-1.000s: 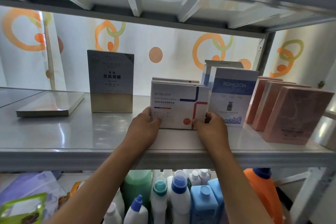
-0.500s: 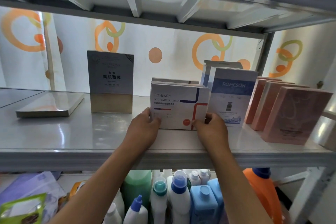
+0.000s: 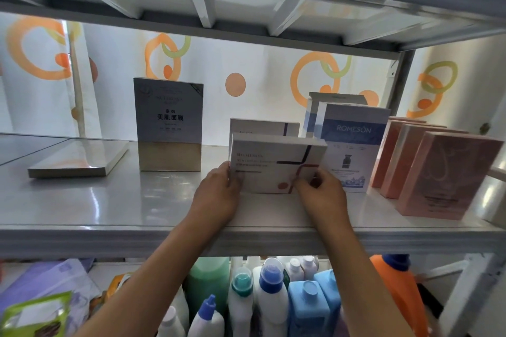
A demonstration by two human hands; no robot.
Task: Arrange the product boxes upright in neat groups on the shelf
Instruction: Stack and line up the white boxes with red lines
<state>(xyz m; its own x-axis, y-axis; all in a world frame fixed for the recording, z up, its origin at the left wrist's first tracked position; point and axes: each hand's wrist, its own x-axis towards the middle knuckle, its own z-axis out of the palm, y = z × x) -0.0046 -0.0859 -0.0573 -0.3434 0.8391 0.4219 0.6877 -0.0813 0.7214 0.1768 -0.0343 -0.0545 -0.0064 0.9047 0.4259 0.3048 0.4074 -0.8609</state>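
Observation:
A white Romeson box [image 3: 273, 161] with dark and red lines is tilted, its top leaning toward me, on the grey shelf [image 3: 109, 205]. My left hand [image 3: 217, 194] grips its lower left edge and my right hand [image 3: 320, 191] grips its lower right corner. A matching white box [image 3: 262, 127] stands upright behind it. To the right stand two blue-and-white Romeson boxes [image 3: 353, 139] and three pink boxes [image 3: 449, 178]. A grey-and-gold box [image 3: 169, 123] stands upright at the left, with another one [image 3: 79, 157] lying flat beside it.
The upper shelf's underside [image 3: 246, 0] hangs close above the boxes. A curtain with orange rings [image 3: 235, 82] backs the shelf. Below the shelf stand several detergent bottles [image 3: 271, 293], an orange jug [image 3: 397, 287] and bags [image 3: 43, 298] at the left.
The front white box stood upright against the one behind; now both hands have pulled it forward and tilted it, opening a gap between the two white boxes.

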